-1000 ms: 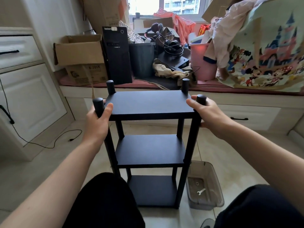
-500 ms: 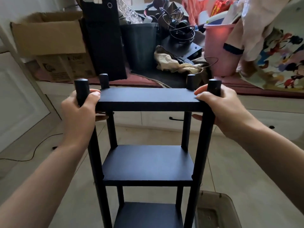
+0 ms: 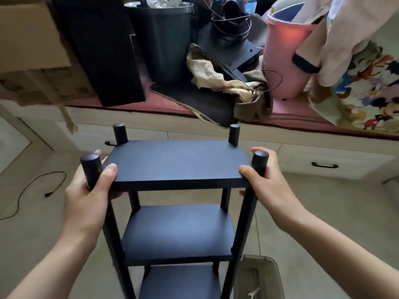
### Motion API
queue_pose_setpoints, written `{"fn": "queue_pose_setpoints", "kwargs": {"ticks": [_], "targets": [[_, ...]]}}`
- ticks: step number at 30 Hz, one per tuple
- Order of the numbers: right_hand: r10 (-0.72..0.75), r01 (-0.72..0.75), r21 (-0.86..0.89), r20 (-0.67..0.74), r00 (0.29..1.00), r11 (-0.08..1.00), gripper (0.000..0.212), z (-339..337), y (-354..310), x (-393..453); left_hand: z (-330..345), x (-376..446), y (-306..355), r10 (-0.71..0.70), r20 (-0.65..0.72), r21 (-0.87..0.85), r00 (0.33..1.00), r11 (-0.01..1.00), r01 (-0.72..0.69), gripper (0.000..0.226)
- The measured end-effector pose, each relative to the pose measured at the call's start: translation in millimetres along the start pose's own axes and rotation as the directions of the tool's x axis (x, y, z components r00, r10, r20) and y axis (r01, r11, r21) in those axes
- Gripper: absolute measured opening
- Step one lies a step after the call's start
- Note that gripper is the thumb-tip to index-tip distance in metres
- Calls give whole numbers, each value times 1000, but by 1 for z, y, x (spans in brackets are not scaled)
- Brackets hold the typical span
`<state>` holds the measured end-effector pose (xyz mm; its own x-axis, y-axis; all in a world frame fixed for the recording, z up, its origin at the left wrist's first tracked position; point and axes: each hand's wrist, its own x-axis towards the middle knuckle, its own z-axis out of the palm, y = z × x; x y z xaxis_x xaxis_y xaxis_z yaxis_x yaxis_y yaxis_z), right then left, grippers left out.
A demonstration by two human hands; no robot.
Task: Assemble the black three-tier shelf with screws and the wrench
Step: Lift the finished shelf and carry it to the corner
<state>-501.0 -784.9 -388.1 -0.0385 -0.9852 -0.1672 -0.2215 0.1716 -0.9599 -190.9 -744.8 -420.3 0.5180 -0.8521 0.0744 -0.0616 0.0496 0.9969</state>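
The black three-tier shelf (image 3: 179,162) stands upright in front of me, all three boards fixed between four round posts. My left hand (image 3: 86,197) grips the near left post just under the top board, thumb lying on the board's corner. My right hand (image 3: 267,184) grips the near right post the same way, thumb on the opposite corner. A small silver wrench (image 3: 253,294) lies in a clear plastic tray (image 3: 274,275) on the floor at the lower right.
A low window bench (image 3: 129,117) with drawers runs across the back, piled with a cardboard box (image 3: 28,39), a black computer tower (image 3: 99,46), a dark bin (image 3: 168,39), a pink bucket (image 3: 282,59) and cloth. A black cable (image 3: 32,190) lies on the tiled floor at left.
The view has risen and closed in on the shelf, which now sits lower in frame and nearer the bench. Both hands keep their hold on the near posts.
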Motion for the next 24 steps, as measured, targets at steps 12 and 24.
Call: {"fn": "queue_pose_setpoints", "kwargs": {"ticks": [12,24], "targets": [[154,-130,187,-117,981,974,35,17,2,-24,-3,-10,26,-394,117,263,912,897,355,53],[233,-232,19,-32,972,972,37,-8,-37,-65,-14,-47,85,-494,76,371,866,820,436,73]]}}
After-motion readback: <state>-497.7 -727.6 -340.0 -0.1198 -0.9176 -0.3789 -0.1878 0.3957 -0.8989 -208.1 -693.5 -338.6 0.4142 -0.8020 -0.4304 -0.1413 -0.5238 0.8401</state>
